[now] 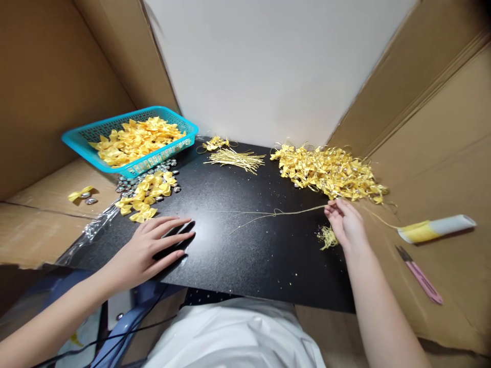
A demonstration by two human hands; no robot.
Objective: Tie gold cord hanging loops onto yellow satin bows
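My left hand [153, 245] lies flat on the black board [238, 255], fingers stretched out and holding nothing. My right hand [345, 222] pinches the end of a thin gold cord [276, 213] that runs leftward across the board with a small knot in it. A small tuft of gold cord scraps [327, 237] lies just left of that hand. Behind it sits a big pile of finished yellow bows [330, 171].
A teal basket [76, 137] of yellow ribbon bows stands at the back left, with loose bows [148, 194] and silver beads [126, 185] in front. A bundle of cut gold cords [236, 158] lies at the back. A cord spool [435, 228] and pink knife [420, 276] rest right. Cardboard walls surround.
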